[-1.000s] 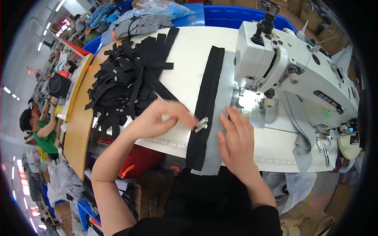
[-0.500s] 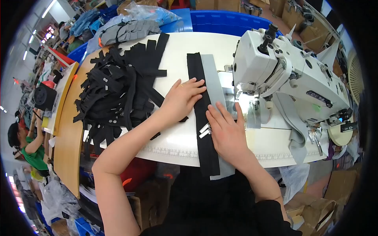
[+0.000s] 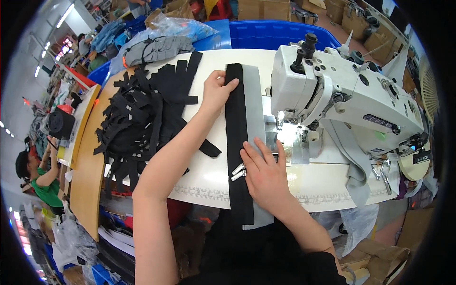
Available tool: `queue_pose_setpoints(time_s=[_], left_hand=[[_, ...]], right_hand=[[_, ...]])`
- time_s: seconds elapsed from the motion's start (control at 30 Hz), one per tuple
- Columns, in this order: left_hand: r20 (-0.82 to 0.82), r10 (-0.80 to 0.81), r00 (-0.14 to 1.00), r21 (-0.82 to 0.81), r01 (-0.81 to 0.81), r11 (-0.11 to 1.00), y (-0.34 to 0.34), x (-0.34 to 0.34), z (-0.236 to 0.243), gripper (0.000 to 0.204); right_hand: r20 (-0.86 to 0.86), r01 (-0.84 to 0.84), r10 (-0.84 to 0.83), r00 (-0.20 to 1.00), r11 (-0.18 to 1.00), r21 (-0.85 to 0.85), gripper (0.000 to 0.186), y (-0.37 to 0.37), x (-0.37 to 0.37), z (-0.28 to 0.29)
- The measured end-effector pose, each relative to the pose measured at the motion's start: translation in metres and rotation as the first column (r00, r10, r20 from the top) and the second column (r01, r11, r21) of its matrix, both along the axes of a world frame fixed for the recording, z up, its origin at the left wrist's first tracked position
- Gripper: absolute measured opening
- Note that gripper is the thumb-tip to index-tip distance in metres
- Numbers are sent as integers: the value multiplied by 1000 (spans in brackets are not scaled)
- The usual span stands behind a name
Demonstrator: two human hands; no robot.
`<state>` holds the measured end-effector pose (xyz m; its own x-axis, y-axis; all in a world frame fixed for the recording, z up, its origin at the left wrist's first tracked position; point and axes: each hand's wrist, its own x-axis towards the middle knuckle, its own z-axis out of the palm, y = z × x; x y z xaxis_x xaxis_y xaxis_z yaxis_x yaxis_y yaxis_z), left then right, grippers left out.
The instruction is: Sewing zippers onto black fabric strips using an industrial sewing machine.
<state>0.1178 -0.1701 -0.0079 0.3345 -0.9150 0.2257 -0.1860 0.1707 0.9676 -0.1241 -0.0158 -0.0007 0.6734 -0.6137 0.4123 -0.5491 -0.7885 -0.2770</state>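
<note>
A long black fabric strip [image 3: 236, 123] lies on top of a pale grey fabric strip [image 3: 255, 109], whose right side shows beyond it. Near the far end, my left hand [image 3: 218, 92] pinches the black strip's left edge, thumb on top and fingers curled beneath. My right hand [image 3: 266, 178] rests flat across both strips farther down, fingers stretched and apart. Beside its fingers, two small white tags [image 3: 239, 172] lie on the black strip. Just right of the strips stands a white sewing machine [image 3: 349, 90], its needle area brightly lit.
A heap of black straps [image 3: 137, 118] covers the left of the white table [image 3: 213, 173]. Behind are bundled grey fabric pieces [image 3: 159, 49] and a blue bin [image 3: 280, 33]. A grey strip [image 3: 354, 161] hangs over the right front edge. A person in green [image 3: 47, 190] works at far left.
My left hand has gone from lying flat on the black strip to pinching its edge farther away. My right hand has slid slightly nearer and left with the strips.
</note>
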Motion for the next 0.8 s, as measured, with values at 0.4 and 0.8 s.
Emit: queue_pose_setpoints(time_s=[0.4, 0.8], left_hand=[[-283, -137, 949, -195, 83, 977, 60, 1, 50, 24], [-15, -147, 989, -145, 144, 979, -102, 72, 37, 35]], right_hand=[[-41, 2, -2, 999, 1000, 3, 53, 3, -4, -1], [492, -67, 108, 864, 993, -99, 50, 34, -37, 8]])
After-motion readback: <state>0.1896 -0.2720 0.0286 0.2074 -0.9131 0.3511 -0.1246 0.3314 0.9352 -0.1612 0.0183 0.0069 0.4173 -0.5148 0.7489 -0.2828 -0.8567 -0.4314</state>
